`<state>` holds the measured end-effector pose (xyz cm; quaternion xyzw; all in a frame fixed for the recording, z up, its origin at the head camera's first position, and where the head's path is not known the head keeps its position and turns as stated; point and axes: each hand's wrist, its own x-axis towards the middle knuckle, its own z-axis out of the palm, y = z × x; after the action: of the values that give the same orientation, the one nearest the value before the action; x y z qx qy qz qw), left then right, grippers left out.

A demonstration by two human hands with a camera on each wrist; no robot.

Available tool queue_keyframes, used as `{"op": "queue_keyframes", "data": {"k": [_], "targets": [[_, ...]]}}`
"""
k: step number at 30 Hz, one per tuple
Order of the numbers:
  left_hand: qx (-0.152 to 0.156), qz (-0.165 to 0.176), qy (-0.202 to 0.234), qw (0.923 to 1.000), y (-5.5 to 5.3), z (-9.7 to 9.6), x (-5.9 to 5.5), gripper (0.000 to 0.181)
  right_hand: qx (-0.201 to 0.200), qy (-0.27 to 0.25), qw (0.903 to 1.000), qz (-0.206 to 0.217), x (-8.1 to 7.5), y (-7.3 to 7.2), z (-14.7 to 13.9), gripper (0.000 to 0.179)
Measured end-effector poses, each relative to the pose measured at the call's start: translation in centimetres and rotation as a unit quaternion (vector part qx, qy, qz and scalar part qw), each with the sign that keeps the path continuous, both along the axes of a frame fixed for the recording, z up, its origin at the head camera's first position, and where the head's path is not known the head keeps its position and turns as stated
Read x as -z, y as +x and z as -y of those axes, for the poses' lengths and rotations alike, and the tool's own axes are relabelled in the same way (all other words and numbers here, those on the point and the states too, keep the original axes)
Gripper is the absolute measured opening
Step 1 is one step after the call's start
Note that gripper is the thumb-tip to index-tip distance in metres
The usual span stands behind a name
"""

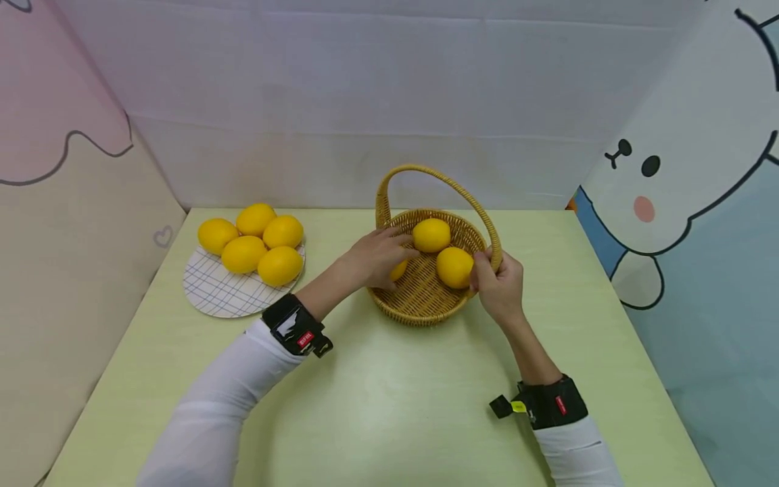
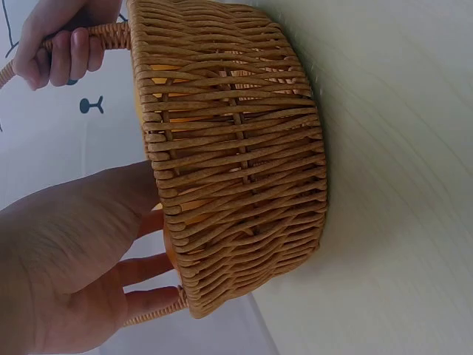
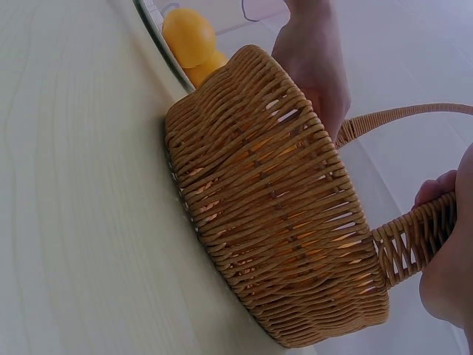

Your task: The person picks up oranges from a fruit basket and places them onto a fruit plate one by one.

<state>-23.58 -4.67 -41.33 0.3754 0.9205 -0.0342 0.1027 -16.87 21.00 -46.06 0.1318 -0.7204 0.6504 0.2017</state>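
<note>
**Wicker basket (image 1: 420, 314) steadied by the handle (image 1: 453, 184); left hand (image 1: 377, 257) inserted**

The basket is located near the middle of the far edge of the table (image 1: 395, 406). The right foot of the handle is gripped by the right hand (image 1: 502, 287), with the fingers wrapped round it. The left rim is crossed by the left hand, whose fingers are spread over a partly hidden lemon (image 1: 399, 271); whether it is pinched cannot be told. Two further lemons (image 1: 431, 235) are seated toward the basket's far and right sides. Overhead access is spanned by the arched handle.

At the table's far left corner, five lemons (image 1: 243, 254) are grouped on a plate (image 1: 222, 291). Its near right side is approached by the black left wrist cuff (image 1: 295, 325).

The basket is round and woven from tan strands, with narrow gaps in the wall. The lemons are smooth, yellow and oval. The plate is flat, white and blue-gridded; the table is pale and faintly grained. The far edge is backed by a creased whitish sheet (image 1: 365, 88).
</note>
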Motion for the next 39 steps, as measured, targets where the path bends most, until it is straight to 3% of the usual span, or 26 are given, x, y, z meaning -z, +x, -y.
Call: {"op": "queue_keyframes", "data": {"k": [12, 20, 32, 39], "targets": [[-0.006, 0.013, -0.017, 0.9997, -0.28, -0.41, 0.31, 0.061, -0.002, -0.004, 1.0, -0.002, 0.04, -0.05, 0.13, 0.038], [-0.005, 0.016, -0.004, 0.9998, -0.36, -0.25, 0.41, 0.06, -0.001, -0.001, 1.0, 0.002, 0.13, -0.03, 0.14, 0.039], [0.037, 0.006, 0.061, 0.9974, -0.64, 0.2, 0.97, 0.059, 0.002, 0.002, 1.0, 0.001, -0.08, -0.04, 0.04, 0.04], [0.051, -0.003, 0.11, 0.9926, -0.41, 0.37, 0.31, 0.064, 0.004, 0.003, 1.0, 0.002, -0.17, -0.04, 0.03, 0.039]]}}
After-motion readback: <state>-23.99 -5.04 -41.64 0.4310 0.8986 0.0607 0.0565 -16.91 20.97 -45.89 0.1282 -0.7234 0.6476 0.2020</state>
